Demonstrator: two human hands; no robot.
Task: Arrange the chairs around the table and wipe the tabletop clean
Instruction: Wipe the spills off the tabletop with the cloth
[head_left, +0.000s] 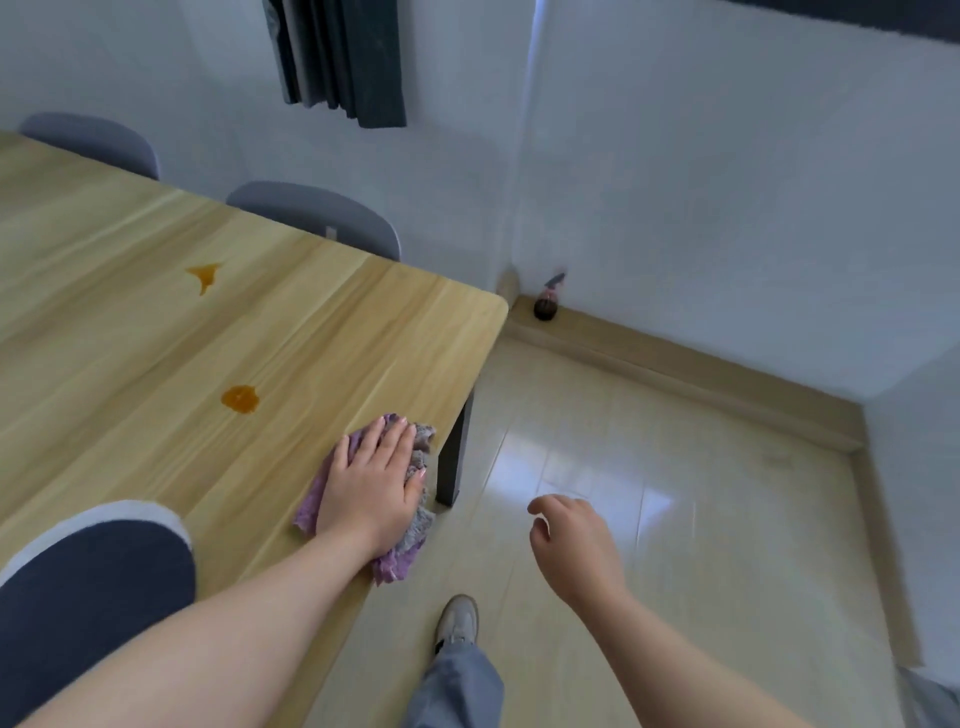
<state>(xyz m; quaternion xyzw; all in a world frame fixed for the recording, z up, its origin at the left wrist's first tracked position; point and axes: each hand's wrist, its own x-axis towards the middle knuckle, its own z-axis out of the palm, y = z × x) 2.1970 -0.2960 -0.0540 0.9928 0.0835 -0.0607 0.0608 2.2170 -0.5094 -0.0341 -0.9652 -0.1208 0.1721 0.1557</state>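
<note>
Left hand (371, 480) presses purple cloth (393, 564); cloth lies lengthwise along table (156, 338) edge.

No text, label, brand, number or sign can be read on anything here.

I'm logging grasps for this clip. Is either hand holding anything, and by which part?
Nothing is gripped. The left hand presses flat on the middle of the purple cloth; the right hand is empty.
</note>
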